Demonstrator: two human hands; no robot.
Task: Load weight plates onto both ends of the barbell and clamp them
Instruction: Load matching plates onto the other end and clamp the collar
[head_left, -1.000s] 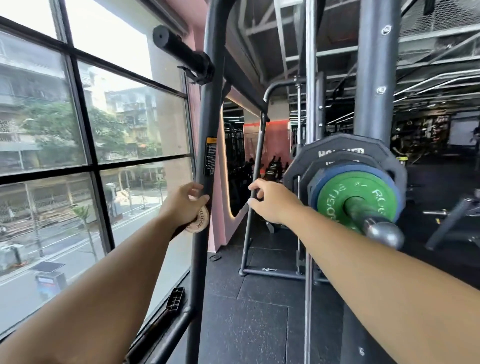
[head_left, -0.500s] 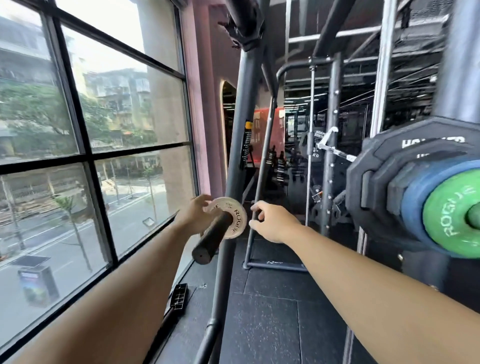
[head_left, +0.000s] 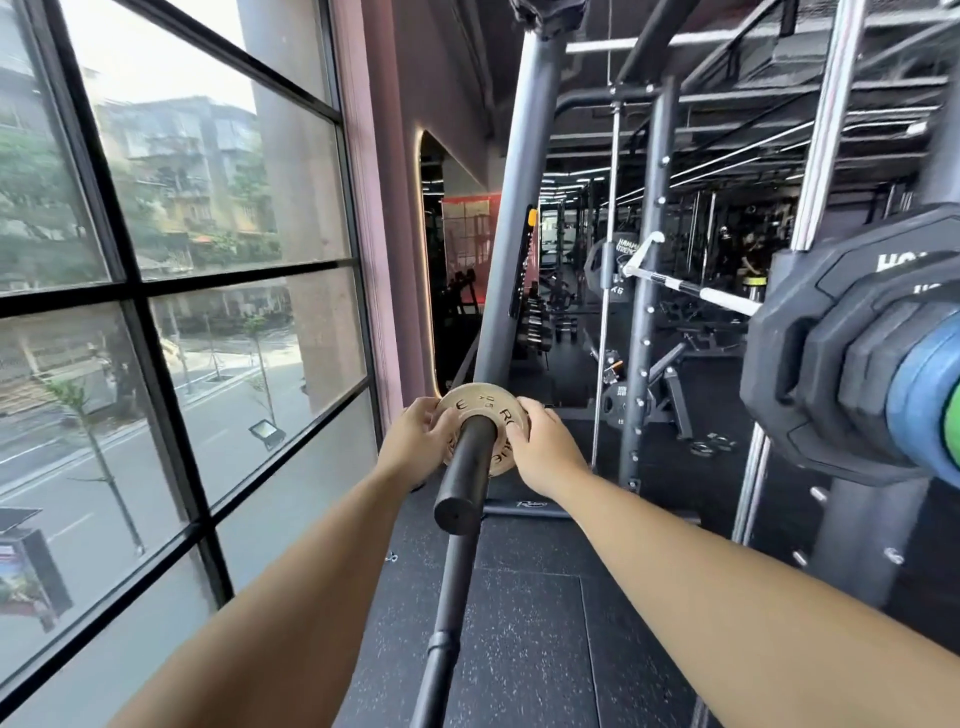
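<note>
A small tan weight plate (head_left: 483, 402) sits on a black storage peg (head_left: 462, 483) that sticks out of the grey rack upright (head_left: 511, 249) toward me. My left hand (head_left: 415, 441) grips the plate's left edge and my right hand (head_left: 545, 447) grips its right edge. At the far right the barbell end carries large black plates (head_left: 810, 353), a blue plate (head_left: 919, 384) and a green plate (head_left: 953, 426); the sleeve tip is cut off by the frame.
A tall window (head_left: 156, 312) runs close along the left. Black rubber floor (head_left: 519, 623) lies below. Another rack (head_left: 644, 312) with a chrome bar (head_left: 691, 288) stands behind, with small plates (head_left: 711, 444) on the floor.
The view swung left, pushing the loaded barbell end to the right edge. My right hand closed onto the small plate's right edge, so both hands now hold it on the peg.
</note>
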